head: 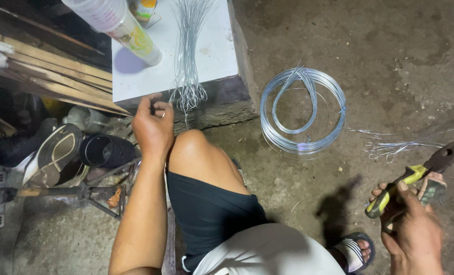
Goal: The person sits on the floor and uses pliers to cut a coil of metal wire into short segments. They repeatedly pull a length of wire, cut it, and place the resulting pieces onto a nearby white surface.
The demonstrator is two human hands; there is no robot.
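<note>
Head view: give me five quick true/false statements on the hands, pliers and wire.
1. The right hand holds pliers with yellow-and-black handles. True.
2. The left hand rests on the wire coil. False: it is at the looped ends of the cut wire bundle, apart from the coil.
3. The wire coil lies on the white board. False: it lies on the concrete floor.
4. The cut wire bundle lies on the white board, its looped ends hanging over the edge. True.
5. Both hands grip the pliers. False: only the right one does.

Bare arms, no sleeves; dark shorts, pale shirt hem, dark sandal w/ strap.
</note>
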